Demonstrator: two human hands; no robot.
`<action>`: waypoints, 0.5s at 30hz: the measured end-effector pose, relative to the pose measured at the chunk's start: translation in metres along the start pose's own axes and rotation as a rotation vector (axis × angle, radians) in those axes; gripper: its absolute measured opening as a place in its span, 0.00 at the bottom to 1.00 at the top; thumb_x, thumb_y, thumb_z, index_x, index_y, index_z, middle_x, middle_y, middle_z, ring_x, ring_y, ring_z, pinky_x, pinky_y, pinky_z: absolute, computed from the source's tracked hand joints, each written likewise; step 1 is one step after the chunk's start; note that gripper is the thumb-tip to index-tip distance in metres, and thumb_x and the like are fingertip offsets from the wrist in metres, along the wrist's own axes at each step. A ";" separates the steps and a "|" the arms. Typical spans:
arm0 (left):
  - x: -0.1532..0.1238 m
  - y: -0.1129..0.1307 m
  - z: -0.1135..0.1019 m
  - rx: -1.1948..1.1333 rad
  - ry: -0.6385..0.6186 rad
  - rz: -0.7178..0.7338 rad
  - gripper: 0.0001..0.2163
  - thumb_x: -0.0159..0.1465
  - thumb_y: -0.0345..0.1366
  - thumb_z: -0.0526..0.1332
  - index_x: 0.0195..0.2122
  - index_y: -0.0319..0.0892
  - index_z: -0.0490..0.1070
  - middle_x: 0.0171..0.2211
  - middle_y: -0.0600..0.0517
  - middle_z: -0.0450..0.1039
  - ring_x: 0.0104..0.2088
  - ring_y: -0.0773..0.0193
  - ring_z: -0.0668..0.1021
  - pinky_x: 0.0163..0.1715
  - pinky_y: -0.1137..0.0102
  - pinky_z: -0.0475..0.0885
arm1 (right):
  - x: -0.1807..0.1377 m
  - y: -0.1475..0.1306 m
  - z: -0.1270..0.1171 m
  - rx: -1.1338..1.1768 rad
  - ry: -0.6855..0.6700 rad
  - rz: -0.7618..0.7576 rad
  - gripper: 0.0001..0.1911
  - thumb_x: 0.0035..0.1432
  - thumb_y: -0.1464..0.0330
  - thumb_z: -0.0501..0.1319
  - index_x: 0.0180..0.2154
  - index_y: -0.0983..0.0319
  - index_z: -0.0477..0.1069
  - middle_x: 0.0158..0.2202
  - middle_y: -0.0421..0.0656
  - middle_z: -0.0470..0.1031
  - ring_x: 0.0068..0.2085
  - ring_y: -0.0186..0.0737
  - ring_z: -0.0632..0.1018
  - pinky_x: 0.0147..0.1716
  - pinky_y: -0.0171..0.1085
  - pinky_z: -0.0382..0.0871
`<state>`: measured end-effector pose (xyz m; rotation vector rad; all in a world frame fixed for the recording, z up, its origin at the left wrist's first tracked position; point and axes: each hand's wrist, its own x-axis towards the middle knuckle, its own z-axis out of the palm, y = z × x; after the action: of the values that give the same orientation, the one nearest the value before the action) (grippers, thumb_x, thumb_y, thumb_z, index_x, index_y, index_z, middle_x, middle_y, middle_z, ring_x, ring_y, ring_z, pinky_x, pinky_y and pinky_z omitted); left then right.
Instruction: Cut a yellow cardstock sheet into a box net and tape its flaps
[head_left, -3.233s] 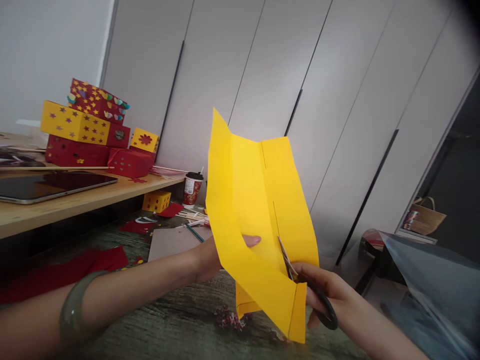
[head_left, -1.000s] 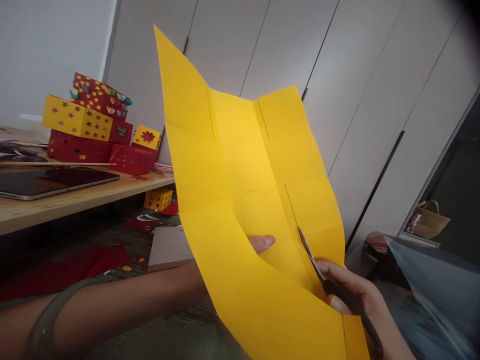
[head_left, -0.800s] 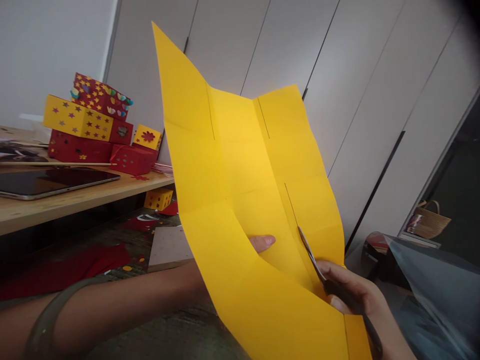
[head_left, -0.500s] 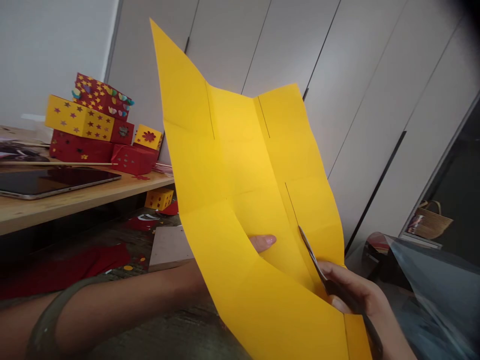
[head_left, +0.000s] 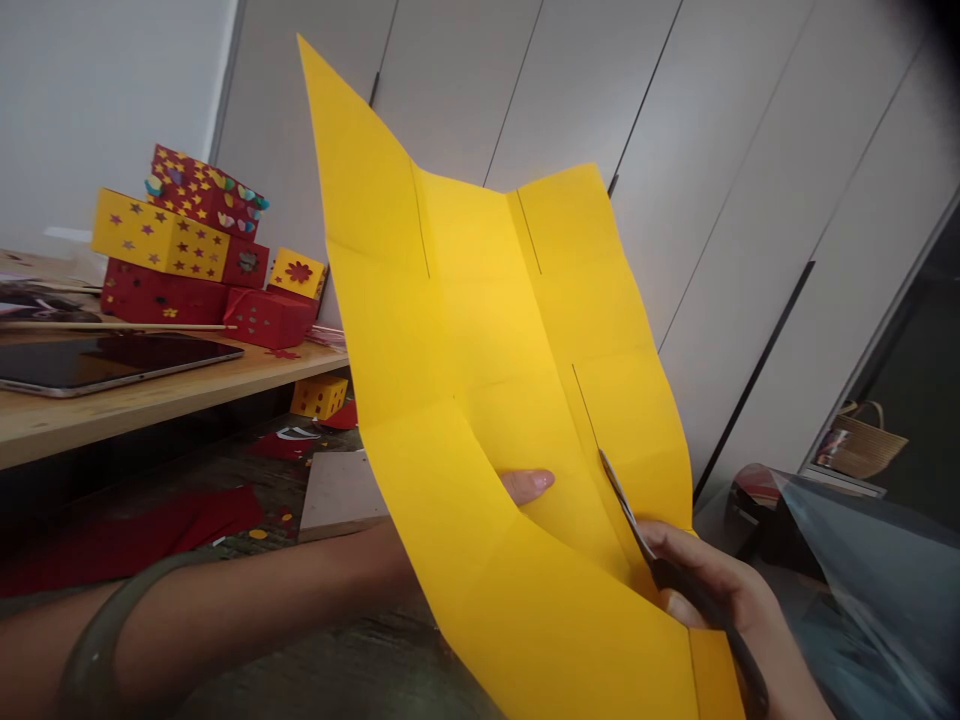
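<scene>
A large creased yellow paper sheet [head_left: 465, 340] stands upright in front of me, with short slits cut into its folds. My left hand [head_left: 525, 485] pinches it from behind; only the thumb tip shows on the front, the other fingers are hidden. My right hand [head_left: 712, 595] grips black-handled scissors [head_left: 637, 530] at the lower right. The blades sit inside a slit that runs up the sheet's right fold. A grey-green bangle [head_left: 97, 640] circles my left wrist.
A wooden table [head_left: 150, 395] at left carries a dark tablet [head_left: 105, 362] and stacked red and yellow decorated boxes [head_left: 187, 260]. Red paper scraps [head_left: 127, 535], a grey board [head_left: 341, 490] and a small yellow box [head_left: 319, 397] lie on the floor. White cabinet doors [head_left: 712, 200] stand behind; a woven basket [head_left: 862, 445] sits right.
Since 3.2 s ago the sheet has been spread wider and lifted higher. Over the last second both hands, paper and scissors have stayed almost still.
</scene>
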<state>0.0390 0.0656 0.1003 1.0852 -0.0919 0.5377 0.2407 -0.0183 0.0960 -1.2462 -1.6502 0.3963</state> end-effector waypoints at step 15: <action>0.000 0.000 -0.001 0.029 0.044 0.014 0.15 0.62 0.33 0.49 0.49 0.40 0.65 0.35 0.47 0.76 0.36 0.62 0.77 0.39 0.66 0.70 | -0.001 0.006 -0.001 -0.064 0.001 0.072 0.10 0.45 0.64 0.64 0.34 0.50 0.74 0.35 0.38 0.79 0.32 0.51 0.79 0.26 0.38 0.76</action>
<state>0.0383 0.0664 0.0997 1.1015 -0.0534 0.5770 0.2445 -0.0175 0.0916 -1.3562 -1.6317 0.3903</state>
